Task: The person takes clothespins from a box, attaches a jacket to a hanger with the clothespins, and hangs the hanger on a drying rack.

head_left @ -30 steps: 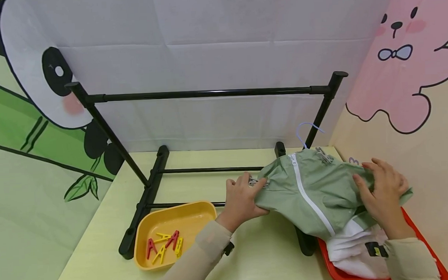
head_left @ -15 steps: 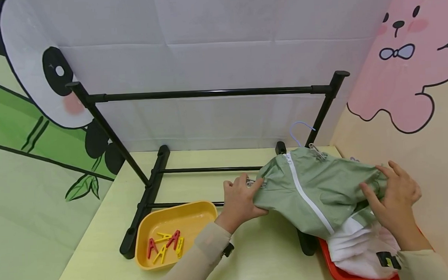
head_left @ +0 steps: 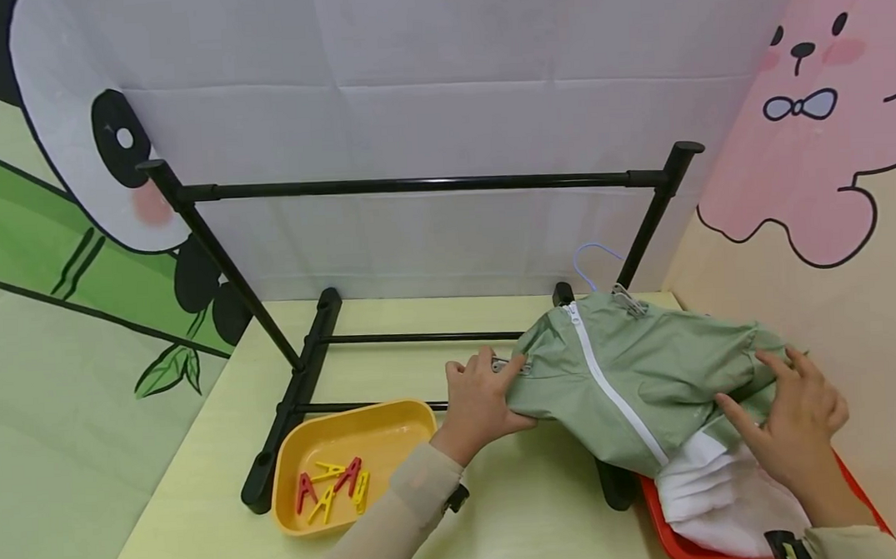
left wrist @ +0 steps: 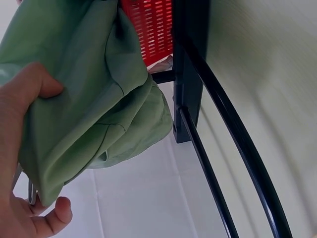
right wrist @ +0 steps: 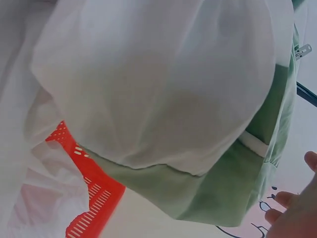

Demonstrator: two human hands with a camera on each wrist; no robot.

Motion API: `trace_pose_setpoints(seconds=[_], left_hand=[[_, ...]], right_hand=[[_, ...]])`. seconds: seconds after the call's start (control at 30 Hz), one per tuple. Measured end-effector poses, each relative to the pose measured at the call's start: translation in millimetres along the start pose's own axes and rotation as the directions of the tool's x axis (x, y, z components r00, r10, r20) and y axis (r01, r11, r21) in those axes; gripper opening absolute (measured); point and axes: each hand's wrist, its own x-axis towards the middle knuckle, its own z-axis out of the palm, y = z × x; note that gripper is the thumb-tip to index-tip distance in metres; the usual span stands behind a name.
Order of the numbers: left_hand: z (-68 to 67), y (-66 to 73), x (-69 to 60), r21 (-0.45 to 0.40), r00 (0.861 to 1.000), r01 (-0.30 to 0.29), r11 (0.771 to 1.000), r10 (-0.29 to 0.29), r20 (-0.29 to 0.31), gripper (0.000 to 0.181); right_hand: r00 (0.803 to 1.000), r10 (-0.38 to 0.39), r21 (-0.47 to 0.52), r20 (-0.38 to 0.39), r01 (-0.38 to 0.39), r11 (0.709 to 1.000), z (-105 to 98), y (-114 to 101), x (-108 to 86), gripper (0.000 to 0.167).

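A small green zip-up jacket (head_left: 670, 370) with a white zipper hangs tilted on a hanger, whose lavender hook (head_left: 578, 265) sticks up. Metal clips (head_left: 629, 302) sit at its top and left edges. My left hand (head_left: 478, 403) pinches the left edge by a clip; in the left wrist view the thumb lies on the green cloth. My right hand (head_left: 803, 431) is at the jacket's right end with fingers spread; the right wrist view shows its fingertips (right wrist: 285, 199) apart from the cloth. White cloth (head_left: 716, 489) shows beneath the jacket.
A black rack (head_left: 414, 184) stands behind the hands. On the table (head_left: 503, 510), a yellow tray (head_left: 395, 432) holds several red and yellow clothespins (head_left: 325, 503). A red basket (head_left: 657, 520) with white clothing is at lower right, near the wall.
My right hand has moved right and down along the jacket, and its fingers have come away from the cloth. The hanger hook has shifted slightly left. The left hand stays in place.
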Motion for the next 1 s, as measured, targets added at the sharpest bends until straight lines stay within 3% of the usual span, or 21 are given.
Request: trace_pose_setpoints(seconds=[0.37,0.63,1.0], left_hand=[[-2.0,-0.1,-0.9,-0.016,0.999,0.03,0.999,-0.03,0.022,0.083],[-4.6,0.4,-0.4,0.012,0.994,0.063,0.998,-0.063,0.094,0.084],[-7.8,2.2,0.7,0.026,0.977,0.12,0.992,-0.122,0.177,0.082]], right_hand=[[0.99,0.065,-0.085,0.122,-0.055,0.995,7.2,0.4,-19.6,0.093],[0.968,0.143,-0.164,0.206,-0.11,0.98,13.9,-4.6,-32.8,0.106],[0.938,0.207,-0.19,0.278,-0.158,0.969,21.7,-12.8,-44.5,0.111]])
